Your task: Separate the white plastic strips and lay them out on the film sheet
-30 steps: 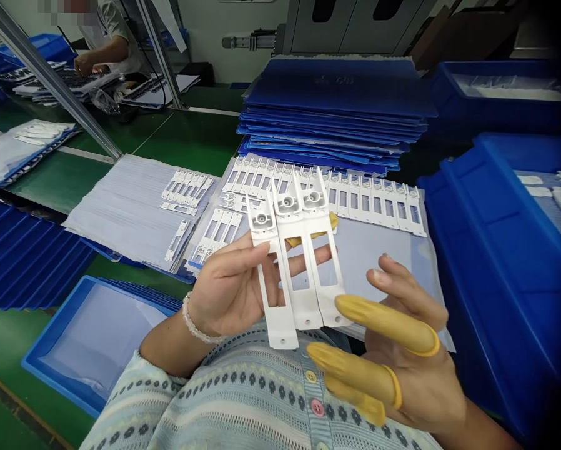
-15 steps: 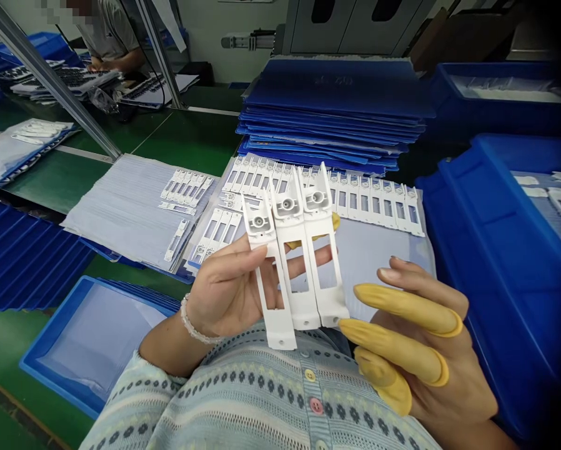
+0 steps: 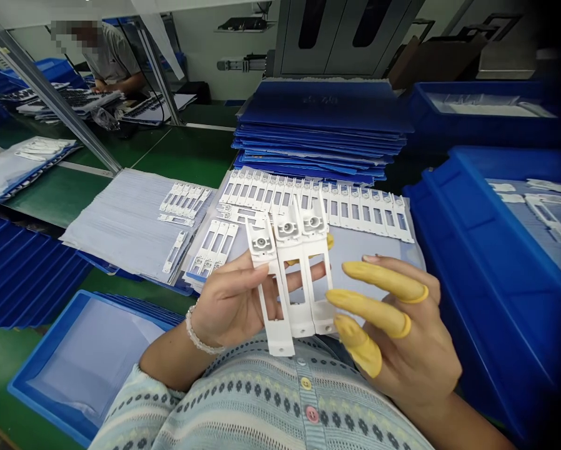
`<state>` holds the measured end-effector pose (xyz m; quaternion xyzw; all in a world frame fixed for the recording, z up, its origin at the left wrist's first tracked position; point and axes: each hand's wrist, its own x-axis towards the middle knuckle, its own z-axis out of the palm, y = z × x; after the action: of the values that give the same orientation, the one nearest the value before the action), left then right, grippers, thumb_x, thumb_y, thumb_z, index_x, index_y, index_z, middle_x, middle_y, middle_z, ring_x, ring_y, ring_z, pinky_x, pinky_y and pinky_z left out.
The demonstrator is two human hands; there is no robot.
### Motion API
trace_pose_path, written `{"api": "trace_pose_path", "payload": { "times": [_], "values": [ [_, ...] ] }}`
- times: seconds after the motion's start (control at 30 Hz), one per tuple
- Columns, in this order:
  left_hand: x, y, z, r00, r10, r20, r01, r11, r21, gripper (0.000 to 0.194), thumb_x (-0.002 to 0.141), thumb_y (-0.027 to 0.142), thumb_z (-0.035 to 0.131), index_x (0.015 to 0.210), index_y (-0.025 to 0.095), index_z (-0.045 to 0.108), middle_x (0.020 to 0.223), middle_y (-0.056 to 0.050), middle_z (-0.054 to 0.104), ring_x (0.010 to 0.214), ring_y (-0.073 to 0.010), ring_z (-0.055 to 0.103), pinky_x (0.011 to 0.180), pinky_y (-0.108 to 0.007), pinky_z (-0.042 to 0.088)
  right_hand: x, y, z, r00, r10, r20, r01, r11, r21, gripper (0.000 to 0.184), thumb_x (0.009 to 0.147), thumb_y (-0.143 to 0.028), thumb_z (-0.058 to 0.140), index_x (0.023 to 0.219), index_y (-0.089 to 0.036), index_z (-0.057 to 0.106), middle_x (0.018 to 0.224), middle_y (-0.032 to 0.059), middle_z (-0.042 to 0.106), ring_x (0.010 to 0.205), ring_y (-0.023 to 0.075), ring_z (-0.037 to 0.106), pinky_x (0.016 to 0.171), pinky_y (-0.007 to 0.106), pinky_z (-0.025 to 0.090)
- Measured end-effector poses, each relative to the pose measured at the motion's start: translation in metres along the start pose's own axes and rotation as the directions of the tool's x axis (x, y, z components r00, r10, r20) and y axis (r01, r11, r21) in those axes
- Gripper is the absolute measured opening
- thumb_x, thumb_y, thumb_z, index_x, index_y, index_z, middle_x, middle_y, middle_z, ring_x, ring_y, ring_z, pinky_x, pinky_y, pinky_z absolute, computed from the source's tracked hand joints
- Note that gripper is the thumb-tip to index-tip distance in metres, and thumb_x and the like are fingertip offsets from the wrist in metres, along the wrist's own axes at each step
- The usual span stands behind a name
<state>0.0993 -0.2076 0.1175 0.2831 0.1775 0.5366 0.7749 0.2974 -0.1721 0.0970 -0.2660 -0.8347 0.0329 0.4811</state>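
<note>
My left hand [image 3: 231, 294] is closed around three white plastic frame parts [image 3: 303, 319], fanned side by side and held upright above the worktable. Each has a long rectangular window and a cupped end with a round boss at the top. The thumb presses the leftmost part, while fingers show behind the windows. My right hand [image 3: 402, 325], wearing yellow finger cots on several fingers, is open just right of the parts. One of its fingertips overlaps the rightmost part's edge; whether it touches I cannot tell.
Behind my hands, a row of similar parts [image 3: 355, 209] lies on a sheet-covered stack. More parts rest on the paper-topped stack [image 3: 116, 215] at left. Blue trays [image 3: 318, 112] are piled behind; blue bins [image 3: 477, 250] stand at right. A co-worker [image 3: 116, 59] sits far left.
My right hand has moved left, and its fingertips are now at the rightmost part's edge. My left hand still holds the three parts. The view has tilted up slightly.
</note>
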Motion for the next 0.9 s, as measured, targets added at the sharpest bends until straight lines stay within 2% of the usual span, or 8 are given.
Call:
{"api": "trace_pose_path", "payload": {
  "times": [0.13, 0.27, 0.43, 0.63, 0.7, 0.8, 0.9],
  "values": [
    [0.003, -0.006, -0.001, 0.999, 0.037, -0.032, -0.036, 0.999, 0.017, 0.049, 0.092, 0.022, 0.042, 0.141, 0.022, 0.041, 0.130, -0.010, 0.059, 0.133, -0.0348, 0.041, 0.099, -0.052, 0.047, 0.010, -0.001, 0.008, 0.997, 0.065, -0.033, -0.067, 0.995, -0.075, 0.016, 0.086, -0.020, 0.062, 0.100, -0.026, 0.059, 0.111, 0.0083, 0.057, 0.105, 0.0290, 0.053, 0.088, 0.050, 0.045],
    [0.010, -0.014, -0.007, 0.991, 0.093, -0.094, -0.085, 0.993, 0.084, 0.041, 0.091, 0.024, 0.045, 0.132, 0.019, 0.052, 0.113, -0.011, 0.067, 0.130, -0.0327, 0.046, 0.104, -0.051, 0.042, 0.011, 0.004, 0.020, 0.996, 0.083, -0.026, -0.086, 0.990, -0.114, 0.012, 0.086, -0.024, 0.063, 0.097, -0.023, 0.060, 0.110, 0.0096, 0.057, 0.106, 0.0299, 0.050, 0.089, 0.050, 0.044],
    [0.020, -0.027, -0.015, 0.978, 0.109, -0.180, -0.096, 0.992, 0.083, 0.039, 0.091, 0.021, 0.045, 0.129, 0.021, 0.054, 0.121, -0.009, 0.063, 0.126, -0.0290, 0.049, 0.103, -0.047, 0.041, 0.003, 0.017, 0.038, 0.986, 0.168, 0.003, -0.166, 0.975, -0.151, 0.010, 0.087, -0.028, 0.062, 0.094, -0.022, 0.062, 0.107, 0.0088, 0.058, 0.105, 0.0296, 0.049, 0.087, 0.049, 0.043],
    [0.029, -0.041, -0.019, 0.961, 0.148, -0.234, -0.117, 0.983, 0.144, 0.049, 0.089, 0.023, 0.051, 0.138, 0.024, 0.044, 0.133, -0.008, 0.057, 0.128, -0.0265, 0.047, 0.104, -0.042, 0.041, -0.002, 0.026, 0.052, 0.961, 0.278, 0.008, -0.274, 0.950, -0.152, 0.007, 0.083, -0.027, 0.064, 0.088, -0.022, 0.063, 0.101, 0.0077, 0.057, 0.102, 0.0274, 0.050, 0.087, 0.046, 0.042],
    [0.028, -0.041, -0.022, 0.957, 0.152, -0.245, -0.108, 0.977, 0.182, 0.053, 0.090, 0.025, 0.051, 0.141, 0.030, 0.039, 0.142, -0.006, 0.049, 0.133, -0.0255, 0.042, 0.106, -0.041, 0.039, -0.001, 0.036, 0.047, 0.956, 0.292, 0.005, -0.287, 0.945, -0.159, 0.006, 0.082, -0.026, 0.064, 0.086, -0.022, 0.063, 0.100, 0.0071, 0.057, 0.101, 0.0265, 0.050, 0.087, 0.045, 0.043],
    [0.025, -0.033, -0.030, 0.933, 0.185, -0.309, -0.106, 0.961, 0.254, 0.052, 0.093, 0.027, 0.048, 0.142, 0.040, 0.034, 0.151, 0.000, 0.037, 0.137, -0.0235, 0.036, 0.107, -0.043, 0.038, -0.002, 0.065, 0.026, 0.965, 0.261, -0.013, -0.255, 0.929, -0.270, 0.006, 0.082, -0.027, 0.063, 0.085, -0.022, 0.064, 0.101, 0.0076, 0.057, 0.104, 0.0275, 0.049, 0.089, 0.047, 0.041],
    [0.022, -0.020, -0.039, 0.899, 0.222, -0.378, -0.116, 0.952, 0.281, 0.052, 0.094, 0.029, 0.044, 0.142, 0.044, 0.031, 0.153, 0.001, 0.032, 0.137, -0.0254, 0.037, 0.104, -0.049, 0.043, -0.011, 0.101, -0.002, 0.962, 0.251, 0.107, -0.184, 0.887, -0.423, 0.007, 0.081, -0.027, 0.063, 0.082, -0.021, 0.066, 0.102, 0.0102, 0.057, 0.108, 0.0304, 0.048, 0.089, 0.048, 0.042]
  ]
}}
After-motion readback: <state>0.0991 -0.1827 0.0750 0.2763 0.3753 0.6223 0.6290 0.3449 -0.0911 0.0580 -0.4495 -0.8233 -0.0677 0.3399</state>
